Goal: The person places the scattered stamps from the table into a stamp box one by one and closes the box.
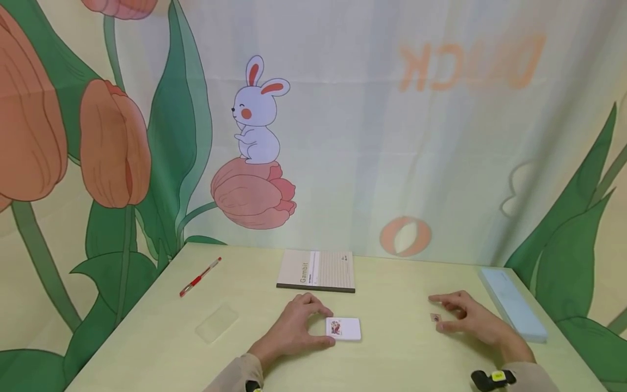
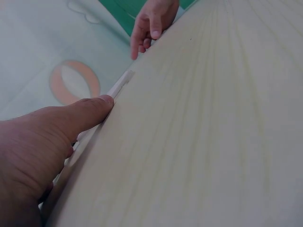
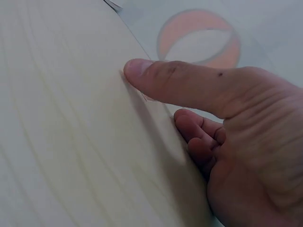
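A flat white rectangular piece [image 1: 350, 329] with rounded corners and a small coloured picture on its left part lies on the table. My left hand [image 1: 296, 328] pinches its left end, thumb at the near edge and fingers at the far edge. In the left wrist view, the left thumb [image 2: 97, 111] is against the pale piece. Well to the right, my right hand [image 1: 472, 321] hovers low with thumb and index finger apart. Just left of its thumb lies a small brownish square [image 1: 435, 317] with a dark mark. The right thumb [image 3: 156, 80] holds nothing visible.
A beige notebook [image 1: 315, 269] lies behind the left hand. Further left are a red pen [image 1: 200, 277] and a translucent rectangular piece [image 1: 216, 323]. A long light-blue box [image 1: 511, 305] lies along the right edge. A printed curtain [image 1: 343, 163] hangs behind the table.
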Demonstrator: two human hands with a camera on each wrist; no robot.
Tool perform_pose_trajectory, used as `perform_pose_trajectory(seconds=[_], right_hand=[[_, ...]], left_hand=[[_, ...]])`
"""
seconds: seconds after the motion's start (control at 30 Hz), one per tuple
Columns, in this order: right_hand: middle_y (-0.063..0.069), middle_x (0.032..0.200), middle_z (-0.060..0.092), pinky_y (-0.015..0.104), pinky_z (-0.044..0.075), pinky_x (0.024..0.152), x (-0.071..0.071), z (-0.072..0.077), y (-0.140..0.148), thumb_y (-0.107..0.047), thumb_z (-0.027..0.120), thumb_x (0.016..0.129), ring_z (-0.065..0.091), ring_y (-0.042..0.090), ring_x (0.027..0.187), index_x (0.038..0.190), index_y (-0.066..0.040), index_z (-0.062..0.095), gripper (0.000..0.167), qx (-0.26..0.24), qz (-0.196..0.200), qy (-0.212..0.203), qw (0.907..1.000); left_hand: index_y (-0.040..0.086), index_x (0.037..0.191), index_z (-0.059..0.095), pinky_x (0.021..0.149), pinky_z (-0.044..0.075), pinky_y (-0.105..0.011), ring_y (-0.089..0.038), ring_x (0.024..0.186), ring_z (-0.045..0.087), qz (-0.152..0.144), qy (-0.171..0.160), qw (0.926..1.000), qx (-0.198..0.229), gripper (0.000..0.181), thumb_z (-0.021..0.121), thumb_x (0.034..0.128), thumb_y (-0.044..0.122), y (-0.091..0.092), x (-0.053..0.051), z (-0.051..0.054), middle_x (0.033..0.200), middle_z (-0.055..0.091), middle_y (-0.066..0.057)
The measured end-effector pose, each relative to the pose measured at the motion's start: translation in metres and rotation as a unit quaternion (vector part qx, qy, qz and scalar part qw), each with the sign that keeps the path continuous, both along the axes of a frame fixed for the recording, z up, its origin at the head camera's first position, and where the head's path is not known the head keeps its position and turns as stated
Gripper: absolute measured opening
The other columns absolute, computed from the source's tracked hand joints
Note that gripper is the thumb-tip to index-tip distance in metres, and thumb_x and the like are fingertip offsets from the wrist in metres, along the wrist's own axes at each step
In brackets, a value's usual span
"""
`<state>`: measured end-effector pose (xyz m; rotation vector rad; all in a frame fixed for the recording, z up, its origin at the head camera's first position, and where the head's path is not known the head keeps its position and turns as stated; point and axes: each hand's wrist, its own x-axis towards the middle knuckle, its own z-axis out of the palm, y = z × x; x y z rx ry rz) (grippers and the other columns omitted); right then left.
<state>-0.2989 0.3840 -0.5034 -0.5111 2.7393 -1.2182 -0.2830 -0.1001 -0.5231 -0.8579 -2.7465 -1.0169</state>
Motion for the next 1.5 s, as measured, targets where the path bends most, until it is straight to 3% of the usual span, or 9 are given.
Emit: perform_pose_trajectory(seconds=[0.33, 0.6, 1.1, 1.37, 1.5], right_hand=[[0.017, 0.134, 0.051, 0.030, 0.043, 0.088, 0.0008, -0.0006, 0.0001, -0.022, 0.085, 0.100, 0.045, 0.026, 0.109, 0.144, -0.011, 0.074, 0.046, -0.011, 0.013, -0.015, 0.9997], [0.014, 0.134, 0.054, 0.031, 0.045, 0.091, 0.0022, 0.0010, 0.0008, -0.021, 0.080, 0.104, 0.051, 0.020, 0.115, 0.129, -0.013, 0.081, 0.026, -0.027, 0.021, 0.002, 0.9994], [0.009, 0.128, 0.062, 0.032, 0.047, 0.091, -0.0012, -0.0025, 0.0003, -0.023, 0.085, 0.100, 0.056, 0.019, 0.114, 0.116, -0.019, 0.081, 0.017, -0.033, 0.003, 0.022, 0.9992], [0.013, 0.110, 0.070, 0.029, 0.050, 0.082, -0.0015, -0.0061, -0.0038, -0.010, 0.082, 0.099, 0.061, 0.021, 0.095, 0.106, -0.011, 0.075, 0.010, -0.080, 0.044, 0.047, 0.9947], [0.013, 0.105, 0.074, 0.027, 0.055, 0.084, -0.0024, -0.0021, -0.0055, -0.009, 0.077, 0.104, 0.067, 0.021, 0.094, 0.109, -0.005, 0.073, 0.007, -0.095, 0.037, 0.035, 0.9941]], left_hand=[[0.028, 0.126, 0.082, 0.113, 0.046, -0.047, -0.014, 0.121, 0.053, 0.000, -0.007, 1.0000, 0.000, 0.054, 0.096, 0.0828, 0.056, -0.0004, -0.0023, -0.0054, 0.122, 0.063, 0.010], [0.029, 0.126, 0.081, 0.113, 0.046, -0.047, -0.014, 0.122, 0.053, -0.002, -0.001, 1.0000, -0.001, 0.053, 0.096, 0.0829, 0.055, -0.0008, -0.0016, -0.0047, 0.123, 0.063, 0.010], [0.029, 0.127, 0.081, 0.113, 0.046, -0.047, -0.014, 0.122, 0.053, 0.004, -0.004, 1.0000, -0.006, 0.054, 0.096, 0.0829, 0.056, 0.0002, -0.0012, -0.0016, 0.123, 0.062, 0.011], [0.030, 0.127, 0.081, 0.114, 0.046, -0.048, -0.014, 0.123, 0.053, 0.005, -0.010, 0.9999, -0.008, 0.055, 0.096, 0.0824, 0.058, -0.0004, -0.0028, -0.0038, 0.123, 0.062, 0.011], [0.030, 0.127, 0.081, 0.113, 0.046, -0.046, -0.014, 0.123, 0.052, 0.004, -0.010, 0.9999, -0.003, 0.055, 0.095, 0.0826, 0.059, -0.0003, -0.0027, -0.0051, 0.123, 0.062, 0.012]])
